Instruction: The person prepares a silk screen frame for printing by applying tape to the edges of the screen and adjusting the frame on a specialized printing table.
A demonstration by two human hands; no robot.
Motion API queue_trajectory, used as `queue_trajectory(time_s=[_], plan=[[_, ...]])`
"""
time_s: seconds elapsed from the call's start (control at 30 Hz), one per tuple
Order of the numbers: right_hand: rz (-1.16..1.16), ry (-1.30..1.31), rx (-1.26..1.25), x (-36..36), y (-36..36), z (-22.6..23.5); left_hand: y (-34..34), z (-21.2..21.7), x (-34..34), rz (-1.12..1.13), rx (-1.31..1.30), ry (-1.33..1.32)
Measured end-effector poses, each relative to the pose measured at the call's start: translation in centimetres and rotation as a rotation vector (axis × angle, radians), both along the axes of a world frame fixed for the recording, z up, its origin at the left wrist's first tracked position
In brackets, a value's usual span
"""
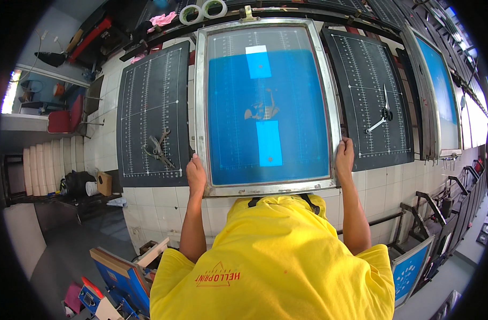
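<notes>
A silk-screen printing frame (270, 189) with a metal rim lies in front of my body. Its mesh (297, 90) is coated blue, with a paler strip along the far end. Two light rectangles show in the mesh, one far (259, 64) and one near (270, 143), with a clear patterned patch (262, 111) between them. My left hand (196, 173) grips the frame's near left side, fingers partly hidden. At the near right side my right hand (344, 159) is closed round the rim. A metal clamp (248, 14) sits at the far edge.
Black boards with white ruled scales flank the frame, left (148, 106) and right (364, 96). A plier-like tool (158, 148) and a wrench-like tool (376, 126) lie on them. Tape rolls (191, 15) are behind; another screen frame (438, 85) stands far right.
</notes>
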State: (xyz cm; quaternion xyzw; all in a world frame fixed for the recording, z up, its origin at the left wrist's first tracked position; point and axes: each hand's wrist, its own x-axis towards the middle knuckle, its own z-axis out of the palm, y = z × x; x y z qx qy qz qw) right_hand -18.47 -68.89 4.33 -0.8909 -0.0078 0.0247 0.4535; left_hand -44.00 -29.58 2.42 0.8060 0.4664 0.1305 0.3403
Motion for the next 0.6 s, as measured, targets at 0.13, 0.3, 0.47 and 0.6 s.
queue_trajectory(time_s=[0.13, 0.3, 0.47, 0.6], plan=[[-0.001, -0.008, 0.019, 0.1, 0.1, -0.1, 0.1, 0.4, 0.0, -0.014, -0.021, -0.011], [-0.026, 0.043, 0.043, 0.3, -0.1, 0.1, 0.3, 1.0, 0.1, -0.004, -0.078, -0.003], [0.018, 0.087, 0.043, 0.4, -1.0, 0.3, 0.1, 1.1, -0.3, 0.013, -0.046, -0.155], [0.035, 0.083, -0.064, -1.2, -2.0, 0.7, -1.1, 2.9, -1.0, -0.006, -0.022, -0.050]])
